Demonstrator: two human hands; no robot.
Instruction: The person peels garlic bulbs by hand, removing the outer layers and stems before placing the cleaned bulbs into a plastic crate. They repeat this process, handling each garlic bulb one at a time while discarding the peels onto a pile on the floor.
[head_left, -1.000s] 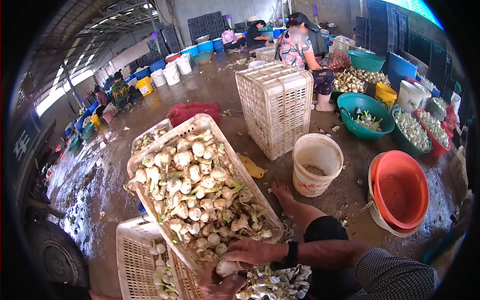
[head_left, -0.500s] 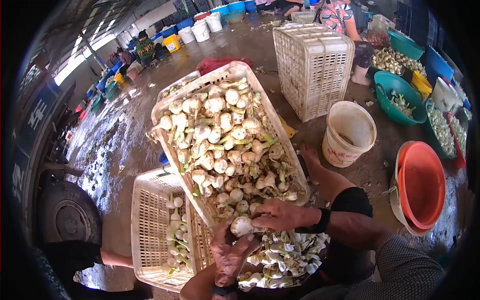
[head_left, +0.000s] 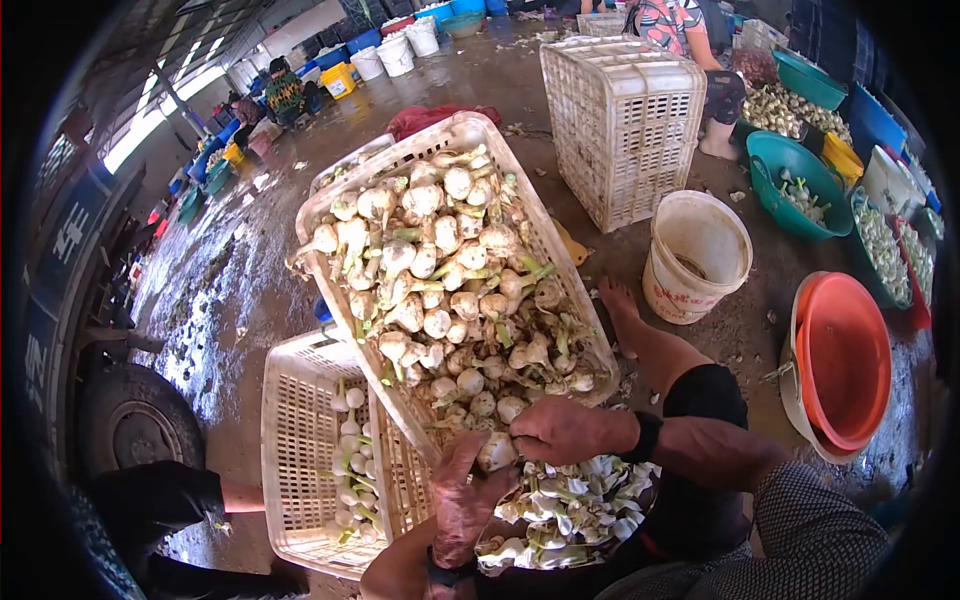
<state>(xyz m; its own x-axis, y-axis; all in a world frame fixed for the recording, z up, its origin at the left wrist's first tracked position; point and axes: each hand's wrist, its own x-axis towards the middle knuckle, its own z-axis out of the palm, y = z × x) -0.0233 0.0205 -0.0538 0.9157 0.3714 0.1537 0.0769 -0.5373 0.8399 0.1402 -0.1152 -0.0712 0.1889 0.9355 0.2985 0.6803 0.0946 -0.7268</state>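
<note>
White bulb, left hand cupped under, right hand palm-down over it

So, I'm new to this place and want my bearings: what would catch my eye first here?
A tilted white crate heaped with pale bulbs fills the middle. At its lower end the left hand and right hand hold one bulb over a pile of peelings. A bright orange basin sits on the right.

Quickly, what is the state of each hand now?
Left hand: shut around a white bulb.
Right hand: curled shut, fingertips gripping the same bulb.
</note>
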